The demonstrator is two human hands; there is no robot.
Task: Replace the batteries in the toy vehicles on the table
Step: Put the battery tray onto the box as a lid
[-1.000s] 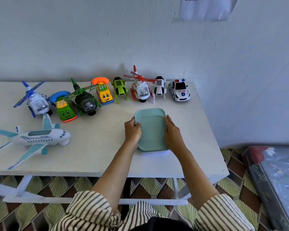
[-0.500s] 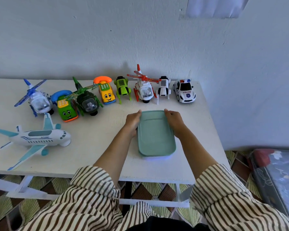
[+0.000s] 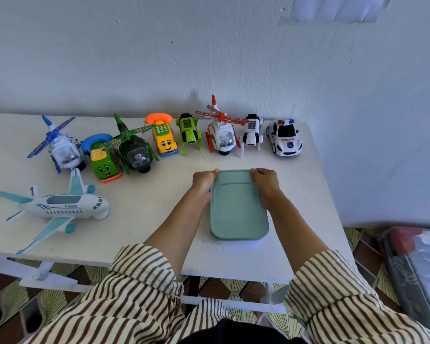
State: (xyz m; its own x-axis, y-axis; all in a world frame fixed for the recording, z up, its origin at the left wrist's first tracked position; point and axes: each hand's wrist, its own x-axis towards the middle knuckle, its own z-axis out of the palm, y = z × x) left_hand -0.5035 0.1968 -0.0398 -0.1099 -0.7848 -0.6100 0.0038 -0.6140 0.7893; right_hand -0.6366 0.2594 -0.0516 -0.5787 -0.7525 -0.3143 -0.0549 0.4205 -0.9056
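Note:
A flat container with a teal lid lies on the white table in front of me. My left hand grips the lid's far left corner, and my right hand grips its far right corner, fingers curled over the edge. Toy vehicles line the back of the table: a blue helicopter, a green phone car, a dark green helicopter, a yellow phone car, a green robot toy, a red and white helicopter, a white robot toy and a police car.
A white and teal toy airplane lies at the table's front left. The wall stands right behind the toy row. A patterned floor and a wrapped dark bundle show to the right of the table.
Both hands slid from the lid's long sides to its far corners. The camera came closer and lower over the table.

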